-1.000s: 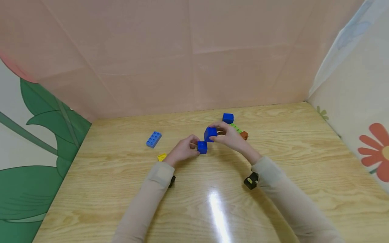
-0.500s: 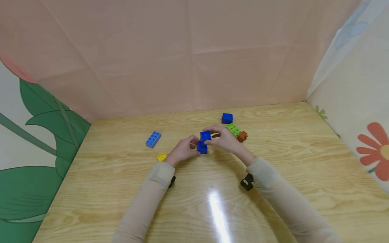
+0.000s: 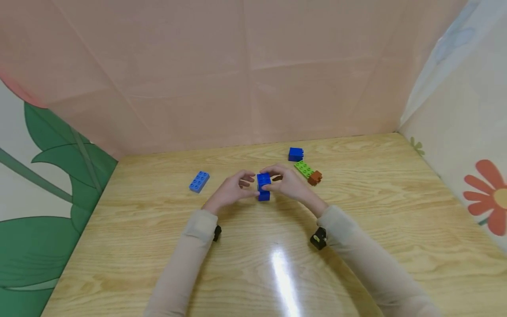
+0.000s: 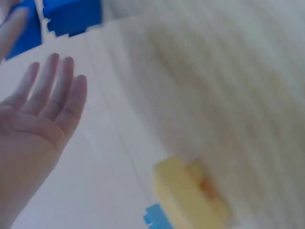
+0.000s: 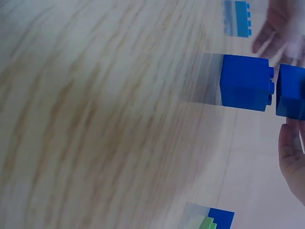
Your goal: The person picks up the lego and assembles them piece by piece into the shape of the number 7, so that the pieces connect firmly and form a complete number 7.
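Note:
Two dark blue bricks stand stacked mid-table: the upper blue brick [image 3: 263, 179] sits on the lower blue brick [image 3: 263, 195]. My right hand [image 3: 275, 179] grips the upper brick from the right, fingers curled over it. Just left of the stack my left hand [image 3: 247, 182] hovers with its fingers spread and holds nothing. The left wrist view shows the left hand's straight fingers [image 4: 56, 90] a little way from the blue stack [image 4: 71, 16]. In the right wrist view both bricks [image 5: 245, 82] lie end to end, with my right hand's fingers [image 5: 291, 152] at the edge.
A light blue long brick [image 3: 199, 181] lies to the left. Behind and to the right of the stack are a dark blue brick [image 3: 295, 154] and a green brick [image 3: 303, 168] joined to a brown one [image 3: 315, 178]. A yellow brick [image 4: 188, 198] lies under my left wrist. Walls close in the wooden table [image 3: 356, 246].
My right hand has lowered the upper blue brick onto the lower one. My left hand has let go of the lower brick and opened beside the stack.

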Tool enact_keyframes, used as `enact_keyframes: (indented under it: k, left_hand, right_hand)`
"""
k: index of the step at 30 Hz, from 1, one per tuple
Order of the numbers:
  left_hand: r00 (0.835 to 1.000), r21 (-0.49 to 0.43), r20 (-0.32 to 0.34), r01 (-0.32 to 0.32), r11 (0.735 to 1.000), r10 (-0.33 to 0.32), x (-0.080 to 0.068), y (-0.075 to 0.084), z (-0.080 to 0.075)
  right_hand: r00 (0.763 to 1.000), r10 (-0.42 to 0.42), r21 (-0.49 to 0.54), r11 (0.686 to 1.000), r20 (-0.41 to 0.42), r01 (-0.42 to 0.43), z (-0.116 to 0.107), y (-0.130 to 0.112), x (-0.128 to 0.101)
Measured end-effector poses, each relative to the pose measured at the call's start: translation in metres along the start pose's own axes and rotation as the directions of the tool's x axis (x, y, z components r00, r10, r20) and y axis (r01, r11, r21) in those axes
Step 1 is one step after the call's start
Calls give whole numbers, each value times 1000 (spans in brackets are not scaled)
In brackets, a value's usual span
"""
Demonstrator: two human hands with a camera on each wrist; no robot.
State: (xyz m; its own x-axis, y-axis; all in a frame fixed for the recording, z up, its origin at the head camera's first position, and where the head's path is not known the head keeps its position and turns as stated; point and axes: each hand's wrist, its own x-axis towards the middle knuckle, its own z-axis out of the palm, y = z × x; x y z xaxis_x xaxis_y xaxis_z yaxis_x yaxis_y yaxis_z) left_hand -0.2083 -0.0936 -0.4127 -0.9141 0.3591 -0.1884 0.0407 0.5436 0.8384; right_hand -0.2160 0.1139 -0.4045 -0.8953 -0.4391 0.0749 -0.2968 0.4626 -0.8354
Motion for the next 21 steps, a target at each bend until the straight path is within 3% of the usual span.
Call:
enact_keyframes:
  k: [12, 21]
  left_hand:
    - [996, -33, -18, -87, 996, 86, -2, 7, -1]
    - [996, -12, -23, -84, 996, 84, -2, 6, 1]
  right_hand:
    - [999, 32, 55, 998, -9, -31, 6, 3, -1]
    - [999, 24, 74, 997, 44, -27, 0, 5, -6]
